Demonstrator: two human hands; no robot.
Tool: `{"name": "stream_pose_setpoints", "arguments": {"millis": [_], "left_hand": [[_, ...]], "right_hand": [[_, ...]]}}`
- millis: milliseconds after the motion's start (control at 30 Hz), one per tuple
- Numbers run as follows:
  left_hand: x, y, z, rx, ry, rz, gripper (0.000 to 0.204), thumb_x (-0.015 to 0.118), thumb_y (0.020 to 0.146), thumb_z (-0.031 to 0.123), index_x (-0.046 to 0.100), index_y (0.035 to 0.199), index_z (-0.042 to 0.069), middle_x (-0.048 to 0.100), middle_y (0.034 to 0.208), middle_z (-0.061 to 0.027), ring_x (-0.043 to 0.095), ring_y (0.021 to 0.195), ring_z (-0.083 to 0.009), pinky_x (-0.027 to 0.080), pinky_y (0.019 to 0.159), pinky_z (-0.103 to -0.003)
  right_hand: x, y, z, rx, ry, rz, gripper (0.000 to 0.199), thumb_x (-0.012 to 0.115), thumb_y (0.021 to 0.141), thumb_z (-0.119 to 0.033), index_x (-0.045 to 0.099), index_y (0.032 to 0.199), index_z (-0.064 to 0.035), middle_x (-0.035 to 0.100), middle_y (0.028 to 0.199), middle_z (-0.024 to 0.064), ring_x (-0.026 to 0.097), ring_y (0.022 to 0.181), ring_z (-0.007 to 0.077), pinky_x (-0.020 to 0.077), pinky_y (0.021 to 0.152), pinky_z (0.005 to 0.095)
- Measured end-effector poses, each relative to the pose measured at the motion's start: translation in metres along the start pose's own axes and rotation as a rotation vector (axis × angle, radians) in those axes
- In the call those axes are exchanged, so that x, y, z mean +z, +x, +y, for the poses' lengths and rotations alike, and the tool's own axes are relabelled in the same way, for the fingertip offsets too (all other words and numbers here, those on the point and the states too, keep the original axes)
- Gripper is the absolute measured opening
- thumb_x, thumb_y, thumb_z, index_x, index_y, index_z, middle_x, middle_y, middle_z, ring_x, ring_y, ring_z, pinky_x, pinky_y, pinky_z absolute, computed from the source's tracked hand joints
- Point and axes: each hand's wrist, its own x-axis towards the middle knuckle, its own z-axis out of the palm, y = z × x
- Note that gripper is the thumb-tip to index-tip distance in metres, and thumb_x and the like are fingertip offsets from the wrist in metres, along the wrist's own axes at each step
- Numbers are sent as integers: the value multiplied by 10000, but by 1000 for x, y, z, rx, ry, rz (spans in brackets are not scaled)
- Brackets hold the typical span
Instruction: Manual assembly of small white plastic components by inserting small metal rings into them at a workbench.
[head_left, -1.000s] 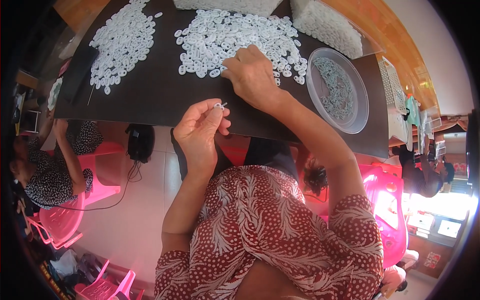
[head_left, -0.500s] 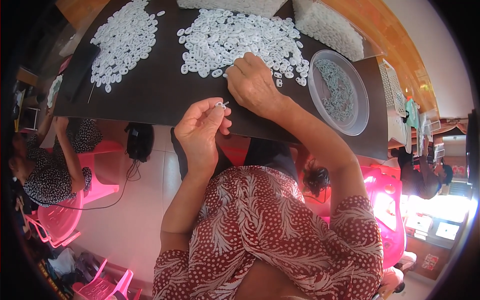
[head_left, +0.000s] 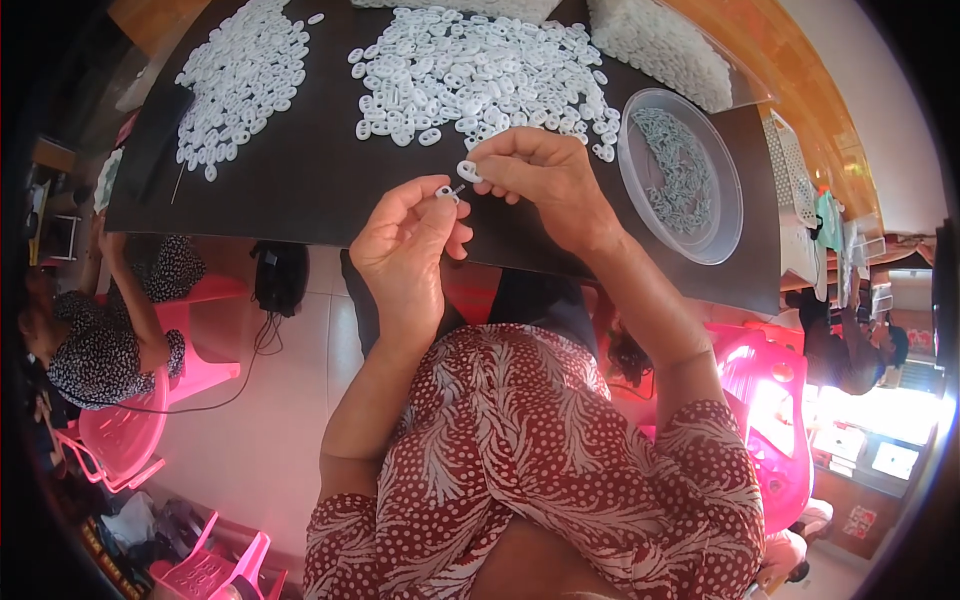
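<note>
My left hand [head_left: 408, 235] pinches a small white plastic piece [head_left: 446, 194] between thumb and forefinger; a thin grey pin [head_left: 459, 188] sticks out of it toward the right. Just beyond it, my right hand [head_left: 545, 185] pinches an oval white plastic piece with two holes [head_left: 469, 172], close to the pin's tip. Whether the pin touches that oval cannot be made out. Behind my hands spreads a large pile of white two-holed ovals [head_left: 470, 75]. Grey-green pins [head_left: 678, 175] lie in a round clear tub [head_left: 733, 225] to the right.
A second heap of white pieces [head_left: 240, 80] lies on the dark table [head_left: 290, 200] at the left. Clear containers full of white pieces [head_left: 665, 55] stand at the back. A person [head_left: 100, 340] sits at the left by a pink chair [head_left: 200, 350]; another pink chair [head_left: 765, 430] is at the right.
My right hand has come back from the pile toward my left hand, now with a white oval in its fingers. My left hand keeps its piece and pin nearly in place.
</note>
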Motion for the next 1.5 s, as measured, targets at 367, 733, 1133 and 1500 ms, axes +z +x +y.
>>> {"name": "stream_pose_setpoints", "arguments": {"millis": [367, 733, 1133, 1500], "left_hand": [[3, -1, -1, -48, 24, 57, 159, 588, 844, -18, 582, 990, -81, 645, 793, -138, 588, 595, -125, 462, 491, -217], [2, -2, -3, -43, 0, 88, 127, 579, 848, -31, 583, 968, -71, 645, 776, -136, 592, 580, -125, 467, 487, -223], [4, -8, -8, -28, -36, 85, 124, 568, 870, -21, 577, 986, -64, 643, 805, -115, 598, 613, -119, 477, 515, -220], [3, -10, -10, 2, -33, 45, 142, 563, 870, -30, 578, 1010, -54, 635, 807, -82, 586, 621, -91, 474, 531, -199]], "right_hand": [[10, -8, 5, -71, 49, 69, 164, 624, 818, -88, 647, 915, 42, 648, 769, 51, 597, 711, 80, 465, 628, 207], [23, -15, 19, -268, -104, 185, 113, 624, 828, -45, 635, 920, 20, 629, 764, 27, 562, 704, 55, 460, 622, 207], [27, -20, 29, -361, -199, 233, 92, 630, 813, -26, 625, 903, -6, 576, 820, 58, 553, 691, 90, 453, 594, 241], [28, -23, 23, -485, -345, 227, 104, 632, 783, -20, 643, 886, -9, 574, 773, 82, 561, 675, 173, 452, 589, 286]]}}
